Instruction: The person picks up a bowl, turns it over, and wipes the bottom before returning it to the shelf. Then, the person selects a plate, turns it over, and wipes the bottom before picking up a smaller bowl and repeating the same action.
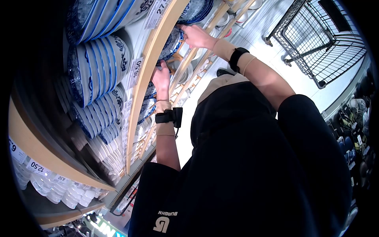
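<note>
A blue-and-white patterned plate point(171, 44) is between my two hands, over a lower shelf and partly hidden behind the wooden shelf edge. My right hand point(195, 36) grips its rim at the upper right, fingers curled. At the plate's near side, my left hand point(160, 79) has its fingers bent around the edge; its fingertips are partly hidden. A stack of darker blue patterned dishes point(195, 12) sits just beyond my right hand. More blue-patterned dishes point(147, 110) lie below my left hand.
Stacked blue-rimmed bowls point(102, 65) fill the shelf at left, behind a wooden edge point(139, 93) with price tags. White cups point(59, 189) stand on a shelf at lower left. A wire shopping cart point(327, 43) is on the floor at upper right. Packed goods point(355, 130) line the far right.
</note>
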Demonstrator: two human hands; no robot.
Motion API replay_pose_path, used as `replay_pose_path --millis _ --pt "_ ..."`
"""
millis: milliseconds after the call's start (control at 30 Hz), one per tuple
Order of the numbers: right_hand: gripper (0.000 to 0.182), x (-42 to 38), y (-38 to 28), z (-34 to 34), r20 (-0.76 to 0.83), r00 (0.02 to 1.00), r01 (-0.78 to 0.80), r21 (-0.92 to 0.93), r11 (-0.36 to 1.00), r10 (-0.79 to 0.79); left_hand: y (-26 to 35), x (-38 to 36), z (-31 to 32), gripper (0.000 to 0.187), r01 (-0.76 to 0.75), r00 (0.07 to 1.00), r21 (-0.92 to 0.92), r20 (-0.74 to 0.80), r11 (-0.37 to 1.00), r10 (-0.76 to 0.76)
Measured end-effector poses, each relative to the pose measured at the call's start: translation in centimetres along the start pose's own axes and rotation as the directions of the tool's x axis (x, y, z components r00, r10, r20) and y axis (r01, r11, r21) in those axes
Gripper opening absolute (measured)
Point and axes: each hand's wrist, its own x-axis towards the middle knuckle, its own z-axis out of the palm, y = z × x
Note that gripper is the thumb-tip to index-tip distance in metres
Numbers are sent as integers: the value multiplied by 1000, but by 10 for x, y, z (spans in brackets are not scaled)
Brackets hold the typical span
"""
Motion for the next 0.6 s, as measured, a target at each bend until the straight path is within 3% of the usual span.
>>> replay_pose_path --millis 133,233,333,433,600 --pt "39 6 9 8 43 997 -69 -6 998 69 6 -4 2 50 -142 978 -17 -155 990 138" --pt "35 7 14 6 101 993 -61 -17 998 63 19 -5 -8 49 -49 996 93 -68 994 55" --pt "48 1 11 4 24 999 21 -24 999 -21 23 -5 -12 49 -30 998 78 -54 996 34" --pt "52 -11 -7 -10 -85 985 135 -173 976 -151 26 -7 -12 50 -45 996 72 -71 996 51" --pt "66 -18 -30 -17 -47 980 179 -224 958 -194 17 -3 -4 51 -145 980 67 -127 987 152"
